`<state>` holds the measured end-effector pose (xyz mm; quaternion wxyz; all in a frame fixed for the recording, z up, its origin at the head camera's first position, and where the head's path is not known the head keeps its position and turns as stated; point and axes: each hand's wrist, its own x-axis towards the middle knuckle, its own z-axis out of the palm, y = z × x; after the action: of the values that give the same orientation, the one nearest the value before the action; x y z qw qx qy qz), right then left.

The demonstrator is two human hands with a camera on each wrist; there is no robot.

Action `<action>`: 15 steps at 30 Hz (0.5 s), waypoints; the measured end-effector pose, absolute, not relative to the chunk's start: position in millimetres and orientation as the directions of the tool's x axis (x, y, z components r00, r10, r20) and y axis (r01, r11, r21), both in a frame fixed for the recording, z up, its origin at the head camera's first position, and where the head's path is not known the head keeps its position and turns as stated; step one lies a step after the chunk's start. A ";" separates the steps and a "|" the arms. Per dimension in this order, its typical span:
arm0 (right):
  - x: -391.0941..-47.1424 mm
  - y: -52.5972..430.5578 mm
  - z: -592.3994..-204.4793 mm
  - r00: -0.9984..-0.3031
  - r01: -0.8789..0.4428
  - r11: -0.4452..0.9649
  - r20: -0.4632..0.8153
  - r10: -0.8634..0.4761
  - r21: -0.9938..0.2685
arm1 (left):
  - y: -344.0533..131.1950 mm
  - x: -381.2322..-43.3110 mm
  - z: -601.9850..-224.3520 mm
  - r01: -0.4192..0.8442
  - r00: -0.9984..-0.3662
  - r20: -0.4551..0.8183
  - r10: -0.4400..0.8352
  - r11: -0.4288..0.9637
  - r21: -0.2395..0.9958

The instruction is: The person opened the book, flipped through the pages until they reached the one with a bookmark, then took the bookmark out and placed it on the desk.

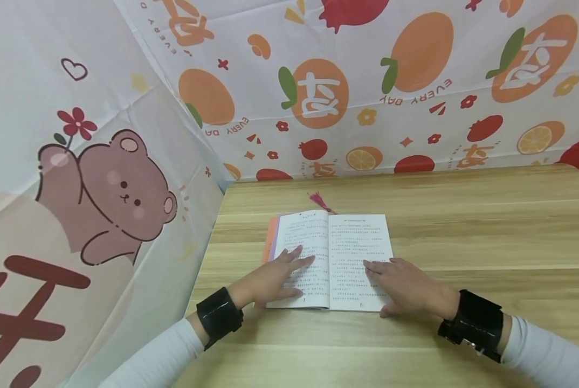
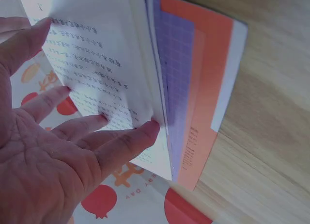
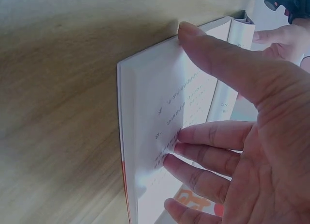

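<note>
An open book (image 1: 347,242) with printed text lies flat on the wooden table, its spine running away from me. My left hand (image 1: 275,275) rests on the left page with fingers spread, and the left wrist view shows its fingertips on the paper. Under that page an orange cover flap (image 2: 213,64) and a purple sheet (image 2: 174,64) stick out at the outer side. My right hand (image 1: 406,285) lies over the lower right of the right page, fingers extended. In the right wrist view its thumb (image 3: 208,52) is at the book's lower edge.
A dark pink tassel (image 1: 321,201) extends from the book's top onto the wooden table (image 1: 488,242). Behind the table hangs a fruit-printed cloth (image 1: 260,97); a bear-printed cloth (image 1: 124,188) hangs on the left. Black bands (image 1: 219,317) circle both wrists.
</note>
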<state>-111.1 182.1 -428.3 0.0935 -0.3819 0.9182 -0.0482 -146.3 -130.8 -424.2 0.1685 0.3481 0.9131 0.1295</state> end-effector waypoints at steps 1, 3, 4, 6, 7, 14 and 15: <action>-111.2 182.0 -428.1 -0.691 -0.693 0.703 -0.134 -0.711 -0.160 | -130.1 -146.1 -423.8 0.581 -0.705 -0.224 0.673 0.729 0.361; -111.7 181.6 -427.9 -0.694 -0.689 0.707 -0.136 -0.707 -0.162 | -129.1 -145.4 -423.1 0.567 -0.711 -0.231 0.664 0.736 0.369; -111.8 181.5 -427.8 -0.695 -0.686 0.708 -0.138 -0.705 -0.164 | -128.7 -145.3 -422.9 0.559 -0.715 -0.236 0.658 0.741 0.371; -111.9 181.1 -427.8 -0.699 -0.680 0.715 -0.148 -0.699 -0.163 | -128.2 -144.8 -422.8 0.547 -0.722 -0.242 0.648 0.749 0.375; -111.8 180.9 -427.9 -0.702 -0.676 0.719 -0.152 -0.695 -0.163 | -128.0 -144.5 -422.6 0.543 -0.725 -0.242 0.645 0.751 0.377; -111.3 181.7 -430.7 -0.704 -0.677 0.720 -0.151 -0.693 -0.152 | -126.8 -143.0 -423.7 0.521 -0.738 -0.248 0.628 0.763 0.383; -111.5 182.3 -430.9 -0.702 -0.679 0.717 -0.148 -0.697 -0.158 | -126.6 -142.9 -424.0 0.522 -0.738 -0.245 0.629 0.762 0.384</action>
<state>-111.5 182.3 -430.9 0.0989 -0.3732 0.9214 -0.0455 -142.9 -126.6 -424.0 0.1829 0.3123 0.9206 0.1463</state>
